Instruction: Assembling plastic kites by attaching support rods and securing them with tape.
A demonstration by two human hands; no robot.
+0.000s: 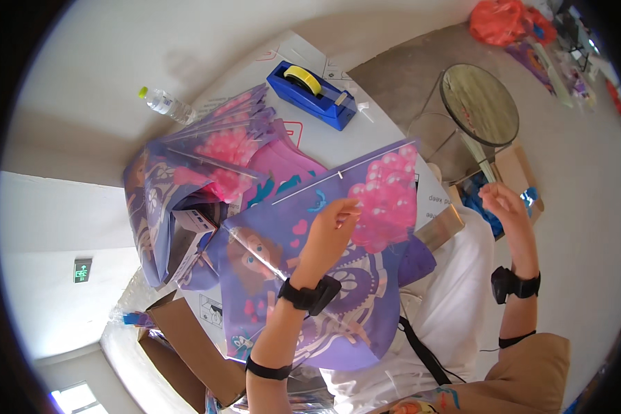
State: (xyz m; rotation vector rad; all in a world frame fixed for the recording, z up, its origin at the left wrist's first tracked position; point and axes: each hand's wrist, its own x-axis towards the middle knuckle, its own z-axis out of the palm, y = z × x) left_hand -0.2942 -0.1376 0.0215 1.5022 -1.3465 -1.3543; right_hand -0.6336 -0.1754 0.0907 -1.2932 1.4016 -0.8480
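Observation:
A purple plastic sheet [379, 283], printed with a cartoon figure and pink bubbles, lies in front of me, partly over my lap. A thin straight rod [340, 174] runs along its far edge. My left hand [336, 222] is over the middle of this sheet, fingers curled in. Whatever those fingers may hold is hidden. Off to the right, my right hand [502, 202] is raised beside an open carton [514, 172] with blue things inside. Its fingers are bent together, and anything between them is too small to name.
A blue tape dispenser [314, 96] with yellow tape stands on the white table [372, 131]. More printed sheets [217, 148] are draped at left over a box [194, 224]. A clear bottle [165, 105] stands behind. A round stool [479, 103] is at right; a cardboard box [193, 338] sits lower left.

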